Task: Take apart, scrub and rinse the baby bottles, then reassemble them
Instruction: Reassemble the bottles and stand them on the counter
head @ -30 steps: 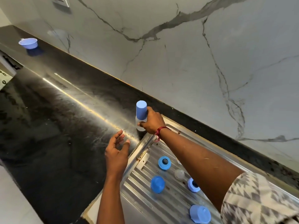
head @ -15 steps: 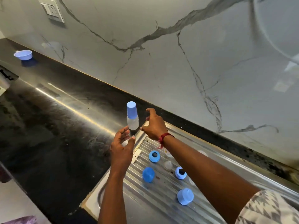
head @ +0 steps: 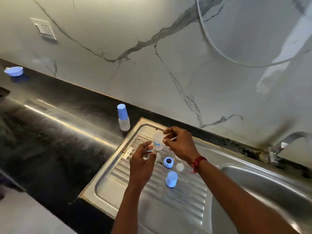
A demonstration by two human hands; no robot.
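An assembled baby bottle (head: 123,119) with a blue cap stands on the black counter beside the drainboard. My right hand (head: 181,143) grips a clear bottle body (head: 158,141) above the ribbed steel drainboard (head: 182,196). Just left of it, my left hand (head: 142,164) curls its fingers round a small blue piece (head: 148,151), mostly hidden. On the drainboard lie a blue ring (head: 168,162), a clear nipple (head: 180,167), a second clear part (head: 158,157) and a blue cap (head: 171,179).
The sink basin (head: 263,191) opens to the right, with a steel faucet (head: 287,141) at its back. A blue bowl (head: 13,71) sits far left on the black counter (head: 42,141). A marble wall with a switch plate (head: 45,30) rises behind.
My right hand let go of the capped bottle, now standing alone on the counter, and picked up a clear bottle body. My left hand moved to the drainboard and took a blue piece.
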